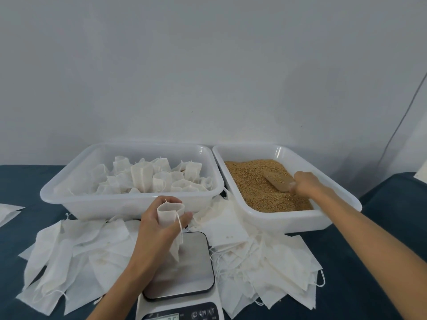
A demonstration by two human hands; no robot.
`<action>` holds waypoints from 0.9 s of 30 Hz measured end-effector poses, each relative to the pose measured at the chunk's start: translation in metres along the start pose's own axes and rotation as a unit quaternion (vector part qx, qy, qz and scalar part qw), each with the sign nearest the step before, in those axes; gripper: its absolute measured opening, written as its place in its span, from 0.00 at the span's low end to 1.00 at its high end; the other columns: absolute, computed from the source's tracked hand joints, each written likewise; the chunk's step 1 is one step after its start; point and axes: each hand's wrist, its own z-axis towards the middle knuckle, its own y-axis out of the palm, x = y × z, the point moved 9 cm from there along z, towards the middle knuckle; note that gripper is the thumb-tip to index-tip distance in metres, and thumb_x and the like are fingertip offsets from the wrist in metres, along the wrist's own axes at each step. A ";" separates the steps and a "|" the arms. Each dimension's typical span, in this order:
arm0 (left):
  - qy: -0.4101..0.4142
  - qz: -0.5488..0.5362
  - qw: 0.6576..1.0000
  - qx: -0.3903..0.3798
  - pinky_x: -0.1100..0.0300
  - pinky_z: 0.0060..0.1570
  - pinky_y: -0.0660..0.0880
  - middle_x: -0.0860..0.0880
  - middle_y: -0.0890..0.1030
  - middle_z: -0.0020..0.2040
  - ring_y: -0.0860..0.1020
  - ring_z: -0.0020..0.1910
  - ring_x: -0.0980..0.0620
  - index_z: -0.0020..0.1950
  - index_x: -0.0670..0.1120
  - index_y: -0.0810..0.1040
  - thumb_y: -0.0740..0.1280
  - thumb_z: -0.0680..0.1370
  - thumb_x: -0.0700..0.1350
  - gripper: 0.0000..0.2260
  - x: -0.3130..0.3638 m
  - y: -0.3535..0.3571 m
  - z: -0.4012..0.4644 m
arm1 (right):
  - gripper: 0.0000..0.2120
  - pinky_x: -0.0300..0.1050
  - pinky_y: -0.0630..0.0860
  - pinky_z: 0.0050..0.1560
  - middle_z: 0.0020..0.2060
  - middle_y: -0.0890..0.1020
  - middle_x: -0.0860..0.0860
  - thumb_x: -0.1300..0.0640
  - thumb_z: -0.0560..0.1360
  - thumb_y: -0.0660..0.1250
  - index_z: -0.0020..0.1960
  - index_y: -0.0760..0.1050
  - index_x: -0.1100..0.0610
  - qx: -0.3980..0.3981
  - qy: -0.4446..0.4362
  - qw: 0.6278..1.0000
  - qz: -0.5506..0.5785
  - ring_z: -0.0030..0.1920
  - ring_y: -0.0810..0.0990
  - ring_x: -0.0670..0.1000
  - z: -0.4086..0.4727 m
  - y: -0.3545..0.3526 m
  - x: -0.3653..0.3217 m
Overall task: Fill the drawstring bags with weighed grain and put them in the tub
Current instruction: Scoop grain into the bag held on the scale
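Bag [169,224], thin white nonwoven cloth with a cord dangling from its mouth, hangs at lower centre of the frame, its mouth held round and open by the curled fingers of the left hand [159,227] just above the scale [182,269]. The scale has a brushed steel plate with rounded corners on a white body; its display at the bottom edge is cut off and unreadable.

At right centre, the right hand [305,184] grips the handle of a flat tan scoop [278,181] whose blade lies in the grain [256,181], a bed of small golden-brown kernels. The grain sits in the right tub [288,218], one of two white translucent plastic tubs with rounded rims standing side by side, nearly touching. The left tub [129,204] holds many plump filled bags [147,179], too crowded to count.

Flat empty bags [76,252] lie strewn in overlapping heaps on both sides of the scale, cords trailing. Everything rests on a desk [360,285] covered in dark teal cloth, against a plain pale wall [208,65].
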 end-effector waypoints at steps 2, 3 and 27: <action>-0.001 0.000 1.000 -0.001 0.67 0.33 0.75 0.46 0.84 0.42 0.81 0.36 0.56 0.45 0.53 0.80 0.78 0.75 0.39 0.11 -0.001 0.000 0.000 | 0.07 0.46 0.74 0.43 0.45 0.79 0.55 0.57 0.80 0.68 0.50 0.73 0.60 0.015 0.001 1.000 -0.005 0.46 0.78 0.54 0.001 0.000 0.001; -0.001 0.001 1.000 -0.001 0.66 0.33 0.75 0.46 0.84 0.42 0.81 0.37 0.56 0.45 0.53 0.80 0.78 0.75 0.39 0.11 -0.001 0.000 0.000 | 0.06 0.45 0.73 0.42 0.44 0.78 0.54 0.58 0.80 0.67 0.50 0.73 0.60 0.028 0.001 1.000 -0.002 0.46 0.78 0.54 0.002 -0.001 0.002; -0.024 -0.015 0.998 -0.047 0.65 0.32 0.75 0.50 0.81 0.39 0.80 0.36 0.57 0.48 0.47 0.79 0.78 0.76 0.37 0.10 -0.014 0.015 0.000 | 0.09 0.42 0.74 0.61 0.56 0.83 0.36 0.55 0.80 0.69 0.59 0.80 0.46 -0.037 -0.371 0.886 0.275 0.59 0.80 0.36 -0.132 -0.062 -0.146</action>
